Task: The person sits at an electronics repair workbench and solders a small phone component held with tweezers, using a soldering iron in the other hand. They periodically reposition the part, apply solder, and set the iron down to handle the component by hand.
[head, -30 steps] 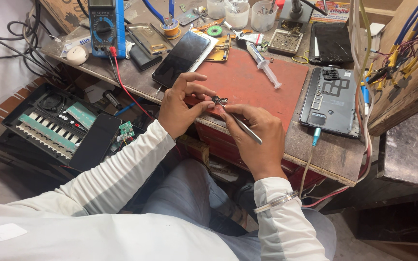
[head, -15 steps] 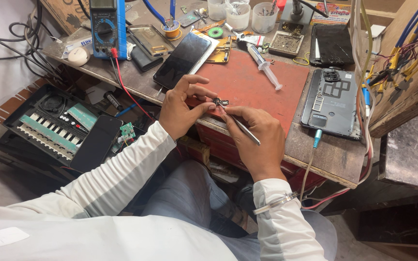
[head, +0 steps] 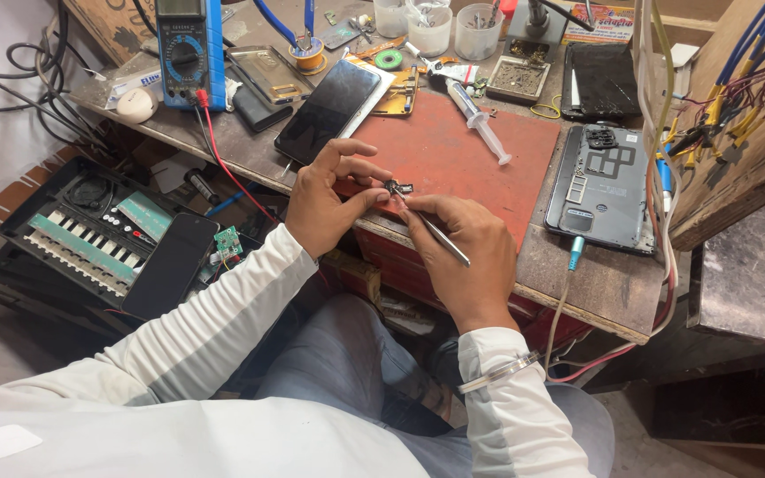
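Seen from the head camera, the left hand (head: 325, 199) pinches a small dark metal part (head: 397, 187) at the near edge of a red rubber mat (head: 453, 155) on the cluttered, worn wooden tabletop (head: 591, 283), while the right hand (head: 467, 257) is clamped on slim metal tweezers (head: 440, 235) touching that part, above a dusty floor.

Worn wooden workbench (head: 604, 292), pale wall (head: 2, 133) at left, dusty floor (head: 11, 345), daylight
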`<state>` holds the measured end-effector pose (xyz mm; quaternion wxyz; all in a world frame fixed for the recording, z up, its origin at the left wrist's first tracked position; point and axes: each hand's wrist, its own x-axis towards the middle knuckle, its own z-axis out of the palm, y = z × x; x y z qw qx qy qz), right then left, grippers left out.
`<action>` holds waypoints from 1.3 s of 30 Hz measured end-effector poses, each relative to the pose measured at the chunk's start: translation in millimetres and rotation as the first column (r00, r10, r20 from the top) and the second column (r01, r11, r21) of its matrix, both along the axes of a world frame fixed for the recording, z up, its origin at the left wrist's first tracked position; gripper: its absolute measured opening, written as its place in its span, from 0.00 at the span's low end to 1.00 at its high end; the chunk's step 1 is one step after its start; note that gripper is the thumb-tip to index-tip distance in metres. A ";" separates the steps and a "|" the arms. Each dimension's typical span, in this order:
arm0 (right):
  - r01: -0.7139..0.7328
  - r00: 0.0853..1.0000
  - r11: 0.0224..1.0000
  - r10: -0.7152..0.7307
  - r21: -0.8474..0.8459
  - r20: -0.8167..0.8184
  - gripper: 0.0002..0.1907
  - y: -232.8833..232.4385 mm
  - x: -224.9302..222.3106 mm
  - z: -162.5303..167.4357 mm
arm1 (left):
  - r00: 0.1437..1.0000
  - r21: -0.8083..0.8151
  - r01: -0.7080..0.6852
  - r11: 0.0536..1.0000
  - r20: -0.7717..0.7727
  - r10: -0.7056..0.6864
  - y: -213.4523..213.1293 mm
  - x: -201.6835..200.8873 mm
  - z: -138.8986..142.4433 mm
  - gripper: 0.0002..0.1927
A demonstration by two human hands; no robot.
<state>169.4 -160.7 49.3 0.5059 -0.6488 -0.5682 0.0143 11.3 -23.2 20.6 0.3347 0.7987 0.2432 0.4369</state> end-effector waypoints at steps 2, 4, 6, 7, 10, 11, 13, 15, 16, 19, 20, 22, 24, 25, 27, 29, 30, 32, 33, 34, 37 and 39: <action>-0.006 1.000 1.000 0.006 0.007 0.002 0.08 -0.3 1.0 0.2 | 1.000 0.003 0.002 1.000 0.002 -0.002 0.0 0.7 0.2 0.24; -0.003 1.000 1.000 0.003 0.004 0.000 0.08 -0.1 0.6 0.3 | 1.000 0.004 0.000 1.000 0.001 0.000 -0.1 0.5 0.5 0.24; 0.010 1.000 1.000 -0.010 -0.013 -0.005 0.08 0.3 0.3 0.4 | 1.000 0.006 -0.004 1.000 -0.003 0.004 -0.3 0.0 1.0 0.24; 0.007 1.000 1.000 -0.007 -0.009 -0.003 0.08 0.1 0.3 0.3 | 1.000 0.005 -0.005 1.000 -0.003 0.005 -0.5 0.2 1.0 0.24; 0.002 1.000 1.000 -0.002 0.004 0.002 0.08 -0.7 0.8 0.0 | 1.000 -0.014 -0.006 1.000 -0.004 0.006 -0.7 0.7 0.9 0.24; 0.001 1.000 1.000 -0.002 0.012 0.005 0.08 -0.5 0.9 0.0 | 1.000 -0.003 -0.012 1.000 -0.007 0.012 -0.9 0.8 0.9 0.24; 0.000 1.000 1.000 0.000 0.011 0.007 0.08 -0.8 0.6 0.0 | 1.000 0.020 -0.023 1.000 -0.016 0.023 -1.2 0.3 1.1 0.24; -0.001 1.000 1.000 0.001 -0.004 0.005 0.08 -0.4 0.2 0.5 | 1.000 0.008 -0.013 1.000 -0.008 0.013 -0.7 0.5 1.6 0.24; 0.003 1.000 1.000 -0.003 -0.014 0.000 0.08 -0.6 -0.2 0.6 | 1.000 0.000 -0.008 1.000 -0.005 0.008 -1.0 0.3 1.3 0.24; 0.007 1.000 1.000 -0.007 -0.016 -0.008 0.09 -0.2 0.0 1.1 | 1.000 -0.004 0.000 1.000 0.002 0.000 -0.5 0.9 0.7 0.23; 0.004 1.000 1.000 -0.004 -0.002 -0.006 0.09 -0.1 -0.4 1.1 | 1.000 -0.005 -0.002 1.000 0.001 0.002 -0.5 0.5 0.1 0.23; 0.000 1.000 1.000 0.000 -0.002 -0.008 0.09 -0.3 0.2 1.2 | 1.000 -0.006 -0.005 1.000 -0.001 0.005 -0.2 0.7 -0.8 0.24; -0.001 1.000 0.999 0.001 -0.032 -0.012 0.08 -0.5 0.4 1.5 | 1.000 0.006 -0.011 1.000 -0.003 0.011 0.0 0.8 -1.8 0.24; -0.003 1.000 1.000 0.002 -0.027 -0.021 0.08 -0.4 0.2 1.7 | 1.000 0.013 -0.015 1.000 -0.006 0.015 0.1 0.5 -1.9 0.24; -0.002 0.999 1.000 0.002 -0.015 -0.038 0.08 0.5 -0.5 2.6 | 1.000 0.005 -0.007 1.000 0.005 0.007 0.8 1.1 -1.6 0.23; 0.004 1.000 1.000 -0.004 -0.008 -0.028 0.08 0.6 -1.5 3.1 | 1.000 -0.002 -0.004 1.000 0.008 0.004 0.3 1.1 -1.7 0.23; 0.006 1.000 1.000 -0.006 -0.006 -0.022 0.08 0.2 -1.7 3.2 | 1.000 -0.002 -0.004 1.000 0.006 0.004 0.0 1.0 -1.7 0.23; 0.014 0.999 0.999 -0.015 -0.034 -0.033 0.08 0.3 -1.3 3.6 | 1.000 0.008 -0.012 1.000 -0.002 0.012 0.2 -0.1 -1.0 0.23; 0.017 0.999 0.999 -0.019 -0.049 -0.040 0.08 -0.2 -1.0 3.4 | 1.000 0.014 -0.021 1.000 -0.008 0.021 -0.1 -0.2 -0.9 0.23; 0.014 0.999 0.999 -0.015 -0.035 -0.034 0.08 -0.2 -0.9 3.2 | 1.000 0.020 -0.028 0.999 -0.013 0.028 -0.2 0.2 -0.9 0.23; 0.002 0.999 1.000 -0.003 -0.002 -0.032 0.08 0.2 -0.9 2.4 | 1.000 -0.003 -0.016 1.000 -0.003 0.016 0.1 0.9 -0.5 0.23; -0.009 0.998 1.000 0.009 0.007 -0.056 0.07 0.2 -0.3 1.8 | 1.000 -0.001 -0.014 1.000 0.001 0.014 -0.3 1.1 -0.6 0.23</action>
